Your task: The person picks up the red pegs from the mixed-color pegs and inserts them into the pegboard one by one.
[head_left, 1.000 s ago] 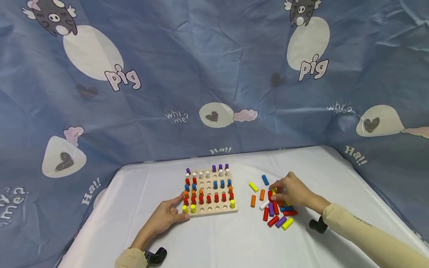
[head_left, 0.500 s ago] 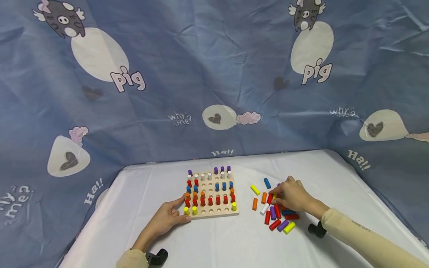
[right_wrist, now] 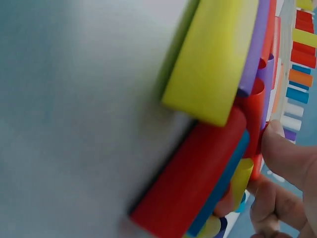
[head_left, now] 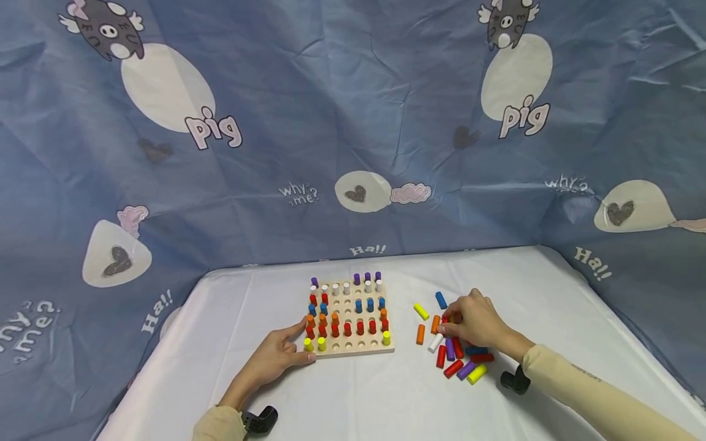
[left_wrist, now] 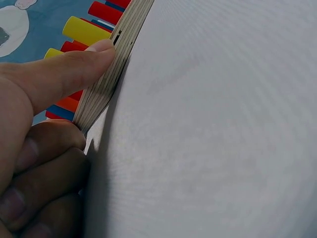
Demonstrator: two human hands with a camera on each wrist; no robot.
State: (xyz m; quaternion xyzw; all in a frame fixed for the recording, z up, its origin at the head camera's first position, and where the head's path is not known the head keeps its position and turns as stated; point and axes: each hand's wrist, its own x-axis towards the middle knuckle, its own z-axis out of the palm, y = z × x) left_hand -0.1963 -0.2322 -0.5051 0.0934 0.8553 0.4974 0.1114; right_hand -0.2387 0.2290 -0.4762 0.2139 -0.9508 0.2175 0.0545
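Note:
At the front left corner of a wooden pegboard (head_left: 355,353), my left hand (head_left: 273,357) holds on, its thumb (left_wrist: 101,54) pressed to the front edge and the index finger along the left side. Upright pegs in purple, white, red, blue, orange and yellow fill part of the board's holes. Over the pile of loose pegs to the right, my right hand (head_left: 477,320) pinches a red peg (head_left: 445,320) between thumb and fingers. That peg is mostly covered by the fingers. Several pegs under the palm are hidden.
Loose pegs lie around the right hand: a white peg (head_left: 436,343), an orange peg (head_left: 421,334), a blue peg (head_left: 441,300) and a yellow peg (head_left: 477,374). A white cloth (head_left: 375,398) covers the table. Behind it hangs a blue printed curtain (head_left: 309,122).
My right fingers have shifted slightly left and closed over the red peg at the pile. The left hand stays at the board's corner. The head view has tilted a little.

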